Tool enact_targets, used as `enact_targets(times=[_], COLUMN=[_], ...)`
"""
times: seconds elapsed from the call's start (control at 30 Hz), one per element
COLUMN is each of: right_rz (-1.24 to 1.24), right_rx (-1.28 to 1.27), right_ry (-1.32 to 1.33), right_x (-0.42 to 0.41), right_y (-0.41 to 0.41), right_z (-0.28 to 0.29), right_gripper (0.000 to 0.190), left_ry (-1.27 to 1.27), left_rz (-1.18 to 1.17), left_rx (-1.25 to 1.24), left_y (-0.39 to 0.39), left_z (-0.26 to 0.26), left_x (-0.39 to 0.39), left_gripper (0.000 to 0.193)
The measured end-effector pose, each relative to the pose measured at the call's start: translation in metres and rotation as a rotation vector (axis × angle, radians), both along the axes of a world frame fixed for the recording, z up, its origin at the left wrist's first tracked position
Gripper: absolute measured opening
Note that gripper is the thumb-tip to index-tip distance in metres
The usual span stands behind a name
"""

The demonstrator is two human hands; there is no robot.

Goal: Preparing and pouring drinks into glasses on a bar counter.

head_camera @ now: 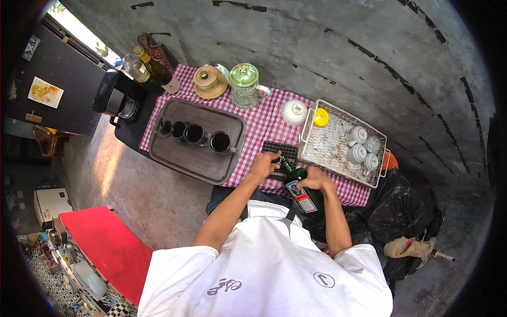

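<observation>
My right hand (317, 179) grips the body of a green glass bottle (305, 198) with a white, blue and red label. The bottle leans, its neck pointing up and left. My left hand (262, 166) has its fingers around the bottle's mouth, where a small dark part shows; whether that is a cap is hard to tell. Beneath the neck lies a black checked cloth (273, 147) on a pink-and-white gingham tablecloth (259, 126). To the left, a brown serving tray (182, 162) carries several glass mugs (220, 142), most showing dark contents.
A wire-rimmed basket (317, 152) holds several upturned cups (357, 135) and a yellow lid-like piece (321, 117). Behind stand an upturned white bowl (294, 112), a green lidded pitcher (244, 87), a wine bottle (158, 73) and a coffee maker (115, 99). Black plastic bags (400, 206) sit right.
</observation>
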State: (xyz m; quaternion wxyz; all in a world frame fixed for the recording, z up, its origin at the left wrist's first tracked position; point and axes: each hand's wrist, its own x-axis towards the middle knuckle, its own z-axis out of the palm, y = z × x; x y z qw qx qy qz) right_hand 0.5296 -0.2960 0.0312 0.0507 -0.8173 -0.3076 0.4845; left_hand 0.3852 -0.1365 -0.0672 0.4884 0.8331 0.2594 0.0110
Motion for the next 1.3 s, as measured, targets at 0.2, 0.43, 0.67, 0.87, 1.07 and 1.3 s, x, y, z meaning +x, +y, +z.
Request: enact_targets(times=[0.2,0.43,0.67,0.87,1.07,1.3], right_rz=[-0.022,-0.151,-0.261,-0.39,-0.641,-0.888], right_rx=[0.091,0.214,0.39,0.634,1.091,1.236], right_ry=[-0.055,-0.094,-0.211,-0.252,-0.212,-0.431], right_x=[-0.004,-0.018,-0.024,-0.013,0.022,0.051], right_y=[-0.01,-0.021,-0.031,-0.03,-0.03,-0.01], right_z=[-0.019,-0.03,-0.021,0.039,0.059,0.003], right_gripper=[0.066,0.071,0.073,0.062,0.052,0.051], left_ry=[-0.005,-0.001,0.039,0.045,0.081,0.078], left_rz=[-0.009,-0.02,-0.007,-0.005,-0.004,-0.012], left_rx=[-0.01,0.012,-0.015,-0.024,-0.036,-0.019], left_y=[0.001,0.001,0.0,0.001,0.0,0.001], left_z=[0.003,0.007,0.014,0.009,0.013,0.017], left_x=[0.0,0.0,0.001,0.001,0.002,0.002], left_gripper=[0.051,0.051,0.051,0.051,0.052,0.052])
